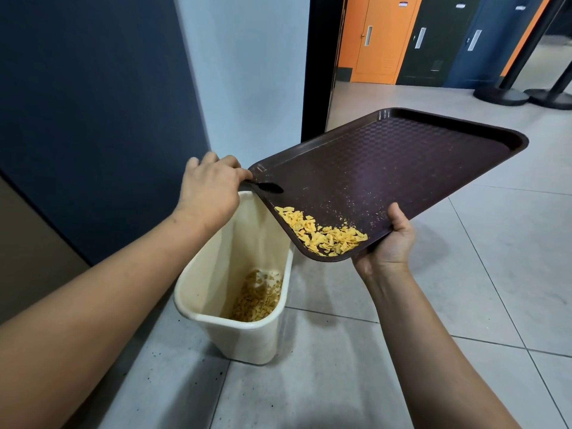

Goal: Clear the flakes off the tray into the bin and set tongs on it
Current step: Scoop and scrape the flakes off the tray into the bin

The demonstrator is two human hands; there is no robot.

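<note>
Floor (pixel 464 305) of pale grey tiles, dark specks scattered near lower left. Dark blue wall panel (pixel 93 103) at left, white wall strip (pixel 247 72) beside it, black door frame (pixel 322 63) next along. Orange locker (pixel 380 38), dark green locker (pixel 433 38) and blue locker (pixel 486 38) in a row beyond. Two black post bases (pixel 503 95) on floor at upper right.

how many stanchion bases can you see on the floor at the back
2, both at the far right edge: one round black base on the tiles, and a second base right of it, cut off by the frame. More may lie out of view.
</note>
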